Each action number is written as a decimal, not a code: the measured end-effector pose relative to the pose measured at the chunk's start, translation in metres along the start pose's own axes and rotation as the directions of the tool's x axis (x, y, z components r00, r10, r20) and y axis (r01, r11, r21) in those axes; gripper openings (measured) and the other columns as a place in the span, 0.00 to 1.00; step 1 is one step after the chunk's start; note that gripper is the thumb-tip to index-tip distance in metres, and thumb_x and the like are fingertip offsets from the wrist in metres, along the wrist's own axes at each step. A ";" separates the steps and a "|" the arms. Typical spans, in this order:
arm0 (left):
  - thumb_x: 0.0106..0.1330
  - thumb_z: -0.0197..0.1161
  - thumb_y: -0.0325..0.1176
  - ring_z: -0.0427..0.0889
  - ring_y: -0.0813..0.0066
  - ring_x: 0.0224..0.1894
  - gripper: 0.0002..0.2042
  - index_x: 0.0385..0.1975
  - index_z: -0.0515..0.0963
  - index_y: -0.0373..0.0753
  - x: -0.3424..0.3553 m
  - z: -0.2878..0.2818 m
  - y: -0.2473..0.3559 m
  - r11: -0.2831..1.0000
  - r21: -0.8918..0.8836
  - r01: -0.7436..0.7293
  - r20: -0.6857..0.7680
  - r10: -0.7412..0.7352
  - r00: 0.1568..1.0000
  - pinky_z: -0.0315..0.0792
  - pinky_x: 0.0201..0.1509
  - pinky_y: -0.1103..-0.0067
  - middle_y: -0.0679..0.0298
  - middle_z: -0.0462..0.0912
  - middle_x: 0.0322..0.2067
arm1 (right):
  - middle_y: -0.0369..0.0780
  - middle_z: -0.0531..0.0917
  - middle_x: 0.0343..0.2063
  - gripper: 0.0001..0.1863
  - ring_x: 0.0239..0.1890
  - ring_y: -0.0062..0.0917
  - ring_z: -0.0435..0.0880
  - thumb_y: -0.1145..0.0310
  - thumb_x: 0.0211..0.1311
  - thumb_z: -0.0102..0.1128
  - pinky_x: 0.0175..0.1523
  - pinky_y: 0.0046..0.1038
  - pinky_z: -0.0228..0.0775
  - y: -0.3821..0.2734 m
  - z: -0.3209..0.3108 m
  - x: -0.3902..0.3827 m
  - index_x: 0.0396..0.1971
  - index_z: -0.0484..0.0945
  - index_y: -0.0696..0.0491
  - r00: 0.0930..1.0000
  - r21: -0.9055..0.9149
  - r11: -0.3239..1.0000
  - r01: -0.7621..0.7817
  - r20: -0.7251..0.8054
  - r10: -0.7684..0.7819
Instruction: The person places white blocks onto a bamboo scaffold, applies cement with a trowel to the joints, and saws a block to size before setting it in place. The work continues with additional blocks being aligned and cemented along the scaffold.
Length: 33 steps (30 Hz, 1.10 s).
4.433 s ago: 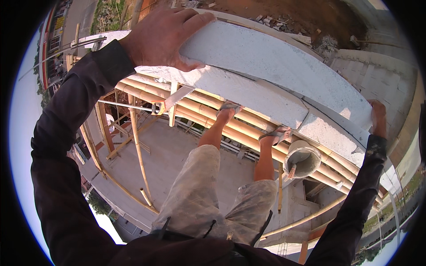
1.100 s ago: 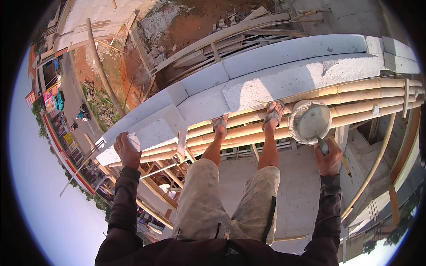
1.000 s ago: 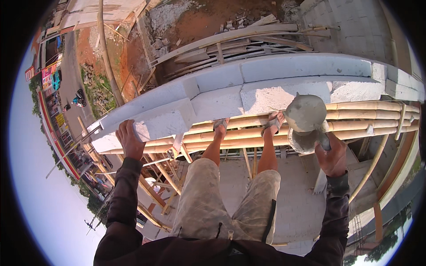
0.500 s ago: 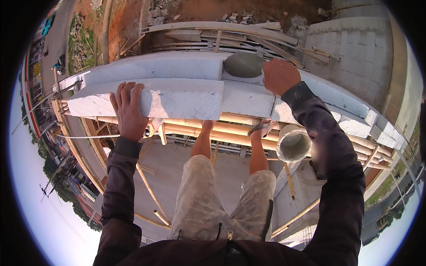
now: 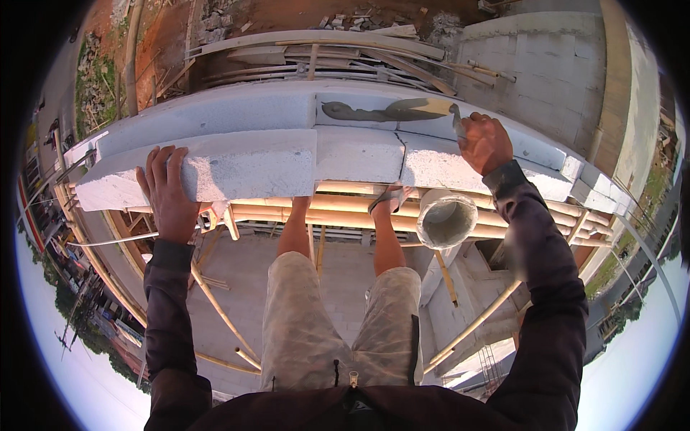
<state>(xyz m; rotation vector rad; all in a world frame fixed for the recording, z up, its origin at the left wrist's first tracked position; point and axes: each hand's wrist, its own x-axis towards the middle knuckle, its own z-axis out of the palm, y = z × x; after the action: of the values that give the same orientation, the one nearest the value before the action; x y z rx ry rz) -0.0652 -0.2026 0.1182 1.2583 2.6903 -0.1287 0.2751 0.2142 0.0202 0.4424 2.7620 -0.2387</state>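
Note:
My left hand (image 5: 167, 188) rests on the lower white block (image 5: 251, 161), fingers bent slightly and apart across its surface. My right hand (image 5: 485, 142) grips a trowel (image 5: 456, 117), mostly hidden by my fingers, at the right end of a smeared strip of grey mortar (image 5: 381, 111). The mortar lies on the upper white block course (image 5: 215, 122). A mortar-crusted bucket (image 5: 446, 241) sits on bamboo poles (image 5: 338, 214) below my right hand, beside my sandalled foot (image 5: 392, 199). Part of a saw with an orange handle (image 5: 213, 219) shows just right of my left hand.
I stand high on the bamboo poles over a concrete floor (image 5: 230, 309). Loose bamboo props (image 5: 215, 302) angle below. Beyond the blocks lie stacked timber planks (image 5: 323, 47), rubble and red soil. A road (image 5: 54, 86) runs at the far left; a concrete slab (image 5: 528, 65) is at upper right.
My right hand has brought a trowel load of mortar from the bucket onto the upper blocks and moved right, stretching the lump into a long strip. My left hand stays on the lower block.

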 end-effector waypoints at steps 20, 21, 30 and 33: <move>0.45 0.75 0.27 0.61 0.58 0.72 0.41 0.64 0.67 0.47 -0.002 0.017 -0.027 0.992 0.094 -0.087 -0.049 0.092 0.995 0.49 0.75 0.52 0.62 0.70 0.63 | 0.37 0.82 0.38 0.12 0.47 0.32 0.80 0.68 0.53 0.66 0.53 0.37 0.71 0.162 0.010 -0.155 0.39 0.84 0.51 0.950 -0.207 0.934 -0.290 0.054 0.307; 0.45 0.75 0.27 0.61 0.58 0.72 0.40 0.64 0.67 0.46 -0.002 0.016 -0.028 0.992 0.093 -0.089 -0.046 0.094 0.995 0.48 0.75 0.54 0.61 0.70 0.63 | 0.37 0.82 0.38 0.12 0.47 0.32 0.80 0.68 0.53 0.65 0.53 0.37 0.71 0.169 0.010 -0.162 0.39 0.84 0.51 0.943 -0.221 0.924 -0.311 0.048 0.329; 0.38 0.76 0.23 0.60 0.56 0.73 0.46 0.65 0.65 0.46 -0.001 0.013 -0.028 0.993 0.062 -0.098 -0.008 0.099 0.995 0.48 0.76 0.54 0.60 0.68 0.65 | 0.36 0.84 0.38 0.08 0.47 0.32 0.81 0.71 0.56 0.61 0.53 0.37 0.71 0.216 0.013 -0.208 0.35 0.85 0.50 0.880 -0.318 0.832 -0.455 -0.017 0.475; 0.37 0.76 0.22 0.60 0.56 0.72 0.46 0.65 0.65 0.46 -0.001 0.014 -0.026 0.994 0.083 -0.066 -0.006 0.067 0.998 0.48 0.76 0.54 0.60 0.68 0.64 | 0.37 0.84 0.38 0.07 0.47 0.32 0.81 0.71 0.56 0.61 0.53 0.37 0.71 0.225 0.012 -0.213 0.35 0.85 0.50 0.877 -0.329 0.822 -0.465 -0.044 0.479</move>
<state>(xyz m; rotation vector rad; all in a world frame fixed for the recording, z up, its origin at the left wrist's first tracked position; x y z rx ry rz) -0.0832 -0.2225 0.1051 1.3732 2.6723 -0.2289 0.5443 0.3640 0.0581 0.9892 2.4771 0.3319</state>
